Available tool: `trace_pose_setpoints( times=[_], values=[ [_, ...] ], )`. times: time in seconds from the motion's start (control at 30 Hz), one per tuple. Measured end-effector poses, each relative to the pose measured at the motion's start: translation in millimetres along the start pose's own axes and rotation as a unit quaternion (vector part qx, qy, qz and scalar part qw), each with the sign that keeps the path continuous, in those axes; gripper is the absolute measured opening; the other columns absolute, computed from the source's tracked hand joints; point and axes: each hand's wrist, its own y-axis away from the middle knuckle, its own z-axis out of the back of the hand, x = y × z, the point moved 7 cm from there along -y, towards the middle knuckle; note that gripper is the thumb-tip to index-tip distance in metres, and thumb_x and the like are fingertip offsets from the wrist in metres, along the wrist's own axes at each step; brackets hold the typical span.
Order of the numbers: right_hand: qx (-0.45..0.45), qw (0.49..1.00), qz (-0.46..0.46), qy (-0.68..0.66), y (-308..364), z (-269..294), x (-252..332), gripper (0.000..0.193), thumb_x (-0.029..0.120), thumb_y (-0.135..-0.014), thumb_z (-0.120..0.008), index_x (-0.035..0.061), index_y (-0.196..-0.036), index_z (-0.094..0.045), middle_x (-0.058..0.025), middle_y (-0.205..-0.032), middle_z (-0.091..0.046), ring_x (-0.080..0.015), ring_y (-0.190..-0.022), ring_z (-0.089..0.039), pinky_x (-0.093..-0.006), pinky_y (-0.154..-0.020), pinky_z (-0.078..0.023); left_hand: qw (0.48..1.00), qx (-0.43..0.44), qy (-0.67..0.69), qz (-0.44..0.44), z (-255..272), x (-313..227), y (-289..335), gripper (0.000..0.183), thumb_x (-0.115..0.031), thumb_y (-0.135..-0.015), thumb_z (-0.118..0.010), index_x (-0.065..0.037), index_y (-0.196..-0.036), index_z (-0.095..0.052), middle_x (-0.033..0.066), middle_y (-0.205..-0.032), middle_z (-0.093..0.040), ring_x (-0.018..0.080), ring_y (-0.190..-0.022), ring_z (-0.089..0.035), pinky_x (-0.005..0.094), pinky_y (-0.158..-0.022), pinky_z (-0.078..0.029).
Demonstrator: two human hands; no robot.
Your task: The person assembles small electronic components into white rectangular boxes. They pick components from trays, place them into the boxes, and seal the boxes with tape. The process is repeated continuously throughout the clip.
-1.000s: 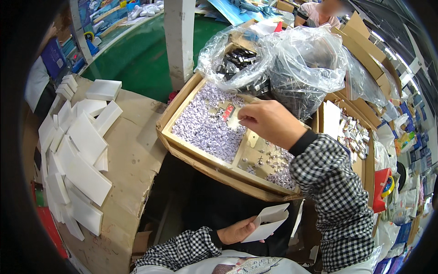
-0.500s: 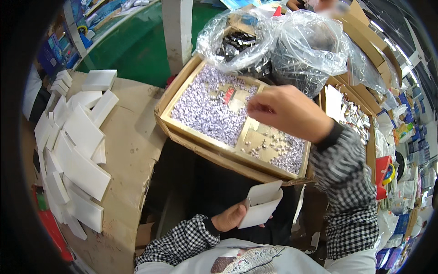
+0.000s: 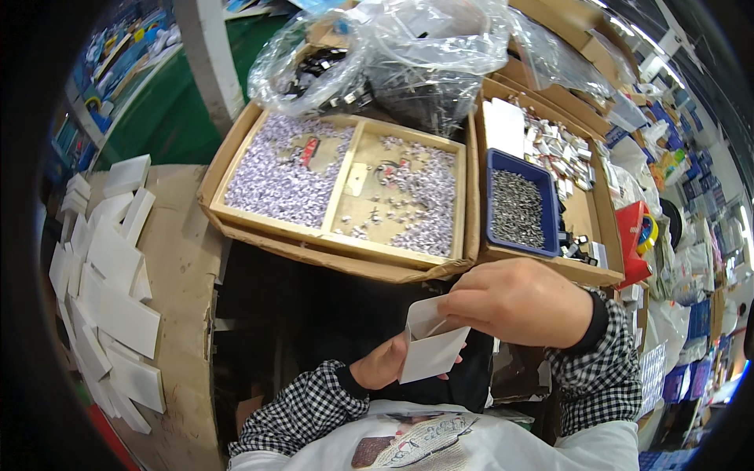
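Observation:
My left hand [image 3: 381, 366] grips a small white cardboard box [image 3: 433, 357] low in front of my body, its top standing open and its flap up. Over that opening is my right hand [image 3: 522, 304], fingers pinched together at the mouth of the box. Whatever those fingers hold, if anything, is too small or hidden to make out. Just beyond the hands lies a divided wooden tray [image 3: 310, 232], set in a cardboard carton. Heaps of tiny pale lilac pieces [image 3: 275, 188] fill its left compartment, and fewer lie scattered in the right one.
Right of the tray, a blue bin [image 3: 559, 228] holds small dark metal parts. Behind it a carton [image 3: 593, 271] contains white and brown pieces. Clear plastic bags [image 3: 428, 71] bulge at the back. White boxes [image 3: 118, 306] pile up on the cardboard-topped table [image 3: 184, 314] at left.
My right hand has come down from above the tray to the box opening. The view has shifted right, bringing the blue bin into sight. My left hand keeps hold of the box.

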Motion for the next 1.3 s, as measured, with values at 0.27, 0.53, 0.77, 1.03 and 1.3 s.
trace_pose_setpoints(
  times=[0.27,0.53,0.77,1.03,1.3],
  values=[
    [-0.063,0.945,-0.27,0.173,43,27,-126,0.016,0.015,-0.08,-0.064,0.0078,-0.094,-0.067,-0.0111,-0.088,-0.067,-0.0299,-0.086,-0.064,-0.0398,-0.079,-0.051,1.0,-0.009,-0.017,0.017,-12,10,-6,0.108,-0.076,-0.07,-0.053,-0.004,-0.143,-0.023,0.023,-0.131,-0.046,0.0325,-0.117,-0.052,0.0462,-0.089,-0.051],
    [-0.164,0.96,-0.224,0.039,61,33,-147,0.013,0.015,-0.081,-0.065,0.0054,-0.088,-0.069,-0.0118,-0.086,-0.068,-0.0289,-0.082,-0.064,-0.0376,-0.076,-0.051,0.998,-0.027,-0.059,0.008,-13,5,-2,0.107,-0.078,-0.07,-0.049,-0.003,-0.142,-0.024,0.0242,-0.13,-0.047,0.0342,-0.116,-0.053,0.0469,-0.088,-0.052],
    [-0.213,0.948,-0.238,-0.008,70,39,-142,0.014,0.012,-0.081,-0.067,0.0031,-0.092,-0.067,-0.0127,-0.085,-0.068,-0.0267,-0.076,-0.066,-0.0345,-0.071,-0.052,0.997,-0.025,-0.066,0.009,-17,5,-9,0.105,-0.079,-0.071,-0.047,-0.004,-0.142,-0.025,0.024,-0.129,-0.047,0.0344,-0.116,-0.053,0.0469,-0.087,-0.052],
    [-0.219,0.95,-0.156,-0.161,68,27,-74,0.015,0.011,-0.079,-0.071,0.0019,-0.089,-0.064,-0.0105,-0.079,-0.066,-0.0218,-0.071,-0.065,-0.03,-0.065,-0.052,0.997,-0.041,-0.068,0.012,-12,6,-12,0.105,-0.081,-0.071,-0.043,-0.006,-0.143,-0.025,0.0233,-0.132,-0.046,0.0341,-0.117,-0.052,0.0492,-0.089,-0.05],
    [-0.298,0.916,-0.15,-0.225,77,-23,-32,0.015,0.008,-0.079,-0.07,0.0024,-0.091,-0.065,-0.0087,-0.082,-0.065,-0.0219,-0.072,-0.063,-0.0288,-0.065,-0.051,0.996,-0.029,-0.086,0.009,-23,9,-15,0.109,-0.083,-0.069,-0.043,-0.005,-0.143,-0.025,0.0207,-0.131,-0.048,0.0326,-0.119,-0.052,0.0449,-0.094,-0.048]
  ],
)
